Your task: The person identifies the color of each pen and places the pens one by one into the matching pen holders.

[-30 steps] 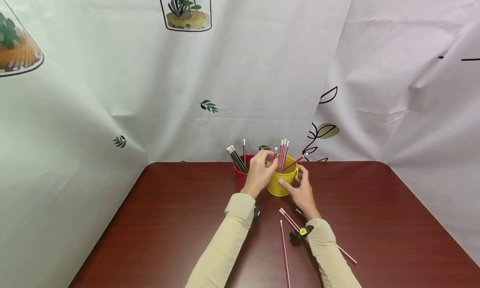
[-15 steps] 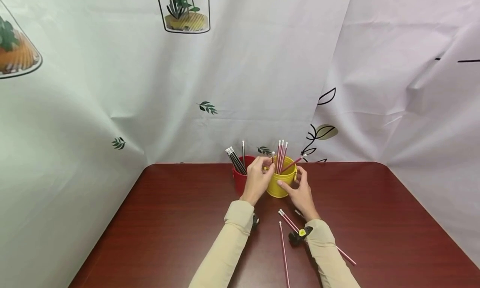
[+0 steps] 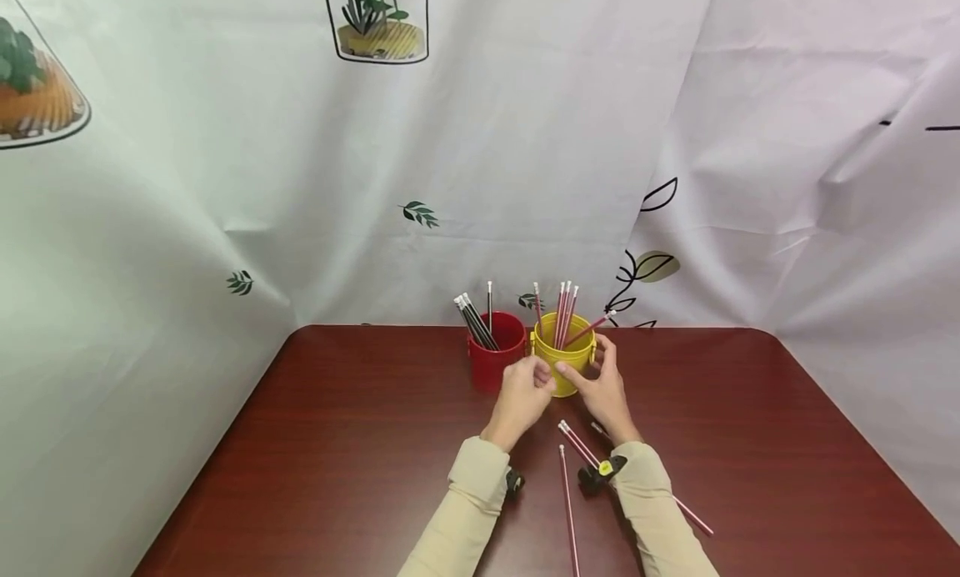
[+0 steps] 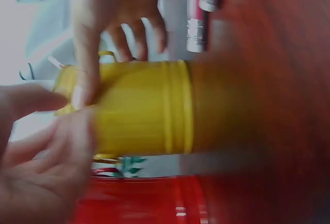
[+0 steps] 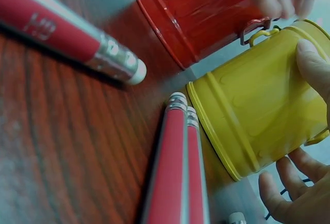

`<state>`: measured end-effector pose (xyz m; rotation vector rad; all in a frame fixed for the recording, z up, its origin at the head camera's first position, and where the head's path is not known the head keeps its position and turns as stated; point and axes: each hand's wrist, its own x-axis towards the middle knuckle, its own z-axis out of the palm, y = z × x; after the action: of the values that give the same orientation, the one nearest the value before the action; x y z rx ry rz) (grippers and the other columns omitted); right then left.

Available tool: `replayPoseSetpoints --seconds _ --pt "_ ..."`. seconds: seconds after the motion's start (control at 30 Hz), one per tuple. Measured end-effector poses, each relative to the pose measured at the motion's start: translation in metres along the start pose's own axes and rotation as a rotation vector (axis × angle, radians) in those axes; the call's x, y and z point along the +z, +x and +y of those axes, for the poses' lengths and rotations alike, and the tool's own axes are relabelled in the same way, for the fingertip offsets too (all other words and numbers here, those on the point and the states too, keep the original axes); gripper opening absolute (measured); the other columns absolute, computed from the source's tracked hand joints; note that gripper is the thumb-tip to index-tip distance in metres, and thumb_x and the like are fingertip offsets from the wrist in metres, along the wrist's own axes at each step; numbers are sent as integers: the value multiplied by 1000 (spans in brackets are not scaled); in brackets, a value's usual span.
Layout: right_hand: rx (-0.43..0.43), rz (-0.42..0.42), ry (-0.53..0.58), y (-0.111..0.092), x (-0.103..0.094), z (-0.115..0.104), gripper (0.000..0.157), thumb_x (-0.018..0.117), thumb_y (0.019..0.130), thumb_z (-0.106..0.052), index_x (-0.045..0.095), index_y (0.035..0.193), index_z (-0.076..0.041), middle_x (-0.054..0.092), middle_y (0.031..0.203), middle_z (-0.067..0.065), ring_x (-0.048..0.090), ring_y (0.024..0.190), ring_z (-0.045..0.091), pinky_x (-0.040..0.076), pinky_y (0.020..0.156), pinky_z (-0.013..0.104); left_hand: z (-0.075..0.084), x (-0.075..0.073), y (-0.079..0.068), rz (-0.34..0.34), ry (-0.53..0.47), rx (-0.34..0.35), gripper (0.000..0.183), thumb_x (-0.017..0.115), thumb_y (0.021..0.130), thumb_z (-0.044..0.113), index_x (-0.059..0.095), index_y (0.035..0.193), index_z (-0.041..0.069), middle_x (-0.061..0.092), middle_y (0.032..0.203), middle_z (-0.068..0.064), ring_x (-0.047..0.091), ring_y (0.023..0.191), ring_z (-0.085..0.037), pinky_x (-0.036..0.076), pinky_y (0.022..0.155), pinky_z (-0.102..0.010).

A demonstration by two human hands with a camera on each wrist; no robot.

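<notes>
My right hand holds the yellow bucket, its thumb on the front wall and the other fingers round the right side. Inside stand several red pencils, one leaning far right and another by the left rim. My left hand is in front of the two buckets, below the rims, fingers loosely bent with nothing in them. In the left wrist view that hand is blurred and overlaps the bucket's upper part. The right wrist view has the right thumb against the yellow wall.
A red bucket with several black pencils stands close to the left of the yellow one. Loose red pencils lie on the table nearer the body: one alone, a pair, another partly under the right forearm. A printed cloth hangs behind.
The left hand has let go of a red pencil, which now stands in the yellow bucket by the left rim, and has drawn back toward the body. The right hand stays on the bucket.
</notes>
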<state>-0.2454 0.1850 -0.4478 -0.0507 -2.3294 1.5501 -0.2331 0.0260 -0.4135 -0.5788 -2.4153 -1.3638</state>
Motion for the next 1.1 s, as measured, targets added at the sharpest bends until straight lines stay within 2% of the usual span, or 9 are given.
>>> replayPoseSetpoints --seconds 0.1,0.2,0.3,0.4,0.5,0.6,0.8,0.93,1.1 --pt "0 1 -3 2 -1 1 80 74 73 -43 28 136 -28 47 125 13 43 117 30 34 98 50 10 -3 -2 -222 113 -144 12 68 74 8 59 68 4 51 57 1 46 52 -8 39 47 -19" --pt "8 -6 -3 2 -2 1 80 74 73 -45 27 136 -30 45 126 13 42 119 30 33 99 51 19 -5 -10 -409 173 -300 20 72 73 13 56 65 4 46 50 -1 44 44 -13 35 41 -24" --pt "15 -9 -6 2 -3 2 80 73 74 -45 26 136 -29 44 127 14 42 120 31 33 99 51 26 -5 -19 -539 228 -423 23 77 70 14 57 66 4 50 48 -6 50 40 -18 37 38 -27" --pt "21 -18 -7 1 -2 3 80 73 74 -45 26 136 -28 44 127 14 41 120 31 33 99 51 32 -3 -27 -608 262 -484 25 81 65 13 58 69 3 54 50 -9 56 40 -21 42 38 -28" --pt "15 -18 0 1 -2 2 80 73 74 -44 26 136 -29 44 127 14 42 119 31 33 99 50 37 0 -30 -639 280 -510 27 83 62 10 59 71 1 55 54 -9 58 41 -21 46 38 -27" --pt "9 -16 7 2 -2 2 79 73 74 -44 26 136 -29 44 127 14 42 120 31 33 100 50 40 4 -30 -643 289 -544 29 83 61 9 59 75 0 55 56 -10 59 41 -21 47 39 -27" --pt "12 -22 -1 3 -3 1 80 73 74 -45 25 137 -29 42 129 13 40 121 31 31 100 51 40 8 -29 -615 267 -597 28 81 61 4 59 78 -1 55 58 -12 59 40 -22 49 41 -29" --pt "14 -20 -7 3 -3 0 80 72 74 -46 25 136 -30 43 128 13 41 120 30 32 100 50 38 11 -30 -590 265 -606 26 78 61 0 59 78 -1 54 61 -13 58 38 -21 48 40 -28" --pt "16 -21 -13 2 -3 1 80 73 74 -45 25 136 -30 43 128 13 42 119 31 33 99 50 36 12 -31 -572 262 -608 20 75 62 -1 58 73 -1 55 58 -13 57 37 -20 48 39 -28"
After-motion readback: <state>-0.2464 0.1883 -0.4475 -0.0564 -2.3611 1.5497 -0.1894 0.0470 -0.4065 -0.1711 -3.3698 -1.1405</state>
